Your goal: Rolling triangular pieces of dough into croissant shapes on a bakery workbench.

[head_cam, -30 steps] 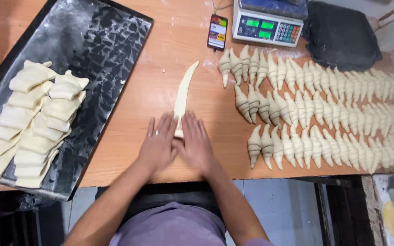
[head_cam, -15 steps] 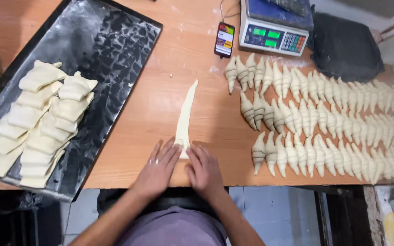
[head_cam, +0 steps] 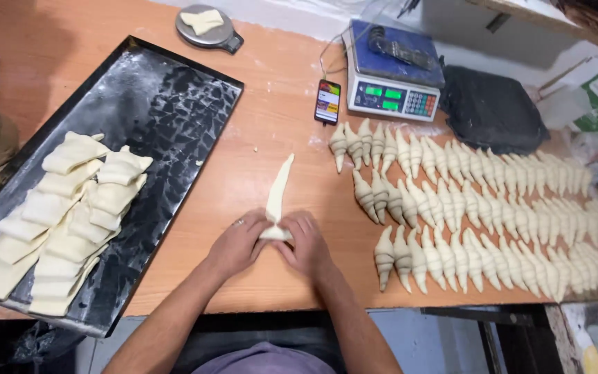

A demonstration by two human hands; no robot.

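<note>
Left hand [head_cam: 237,244] and right hand [head_cam: 304,244] pinching wide end of long pale dough triangle [head_cam: 277,196], left of shaped pale croissant rows [head_cam: 465,208]; best rolled evenly, tip centred.

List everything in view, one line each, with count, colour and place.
Table: one, orange-brown wood, under everything.
Tray: one, black and floured, left.
Dough pieces: a stack, too overlapped to count, pale cream, on the tray's near end.
Dough strip: one long triangle, pale cream, centre, wide end at the hands.
Croissants: three rows, too many to count, pale cream, right.
Scale: one, blue top and grey front, far centre.
Phone: one, dark with lit screen, left of the scale.
Small scale: one, round and grey, with pale dough on it, far edge.
Dark cloth: one, black, right of the scale.
Left hand: on the strip's wide end.
Right hand: on the same end.
</note>
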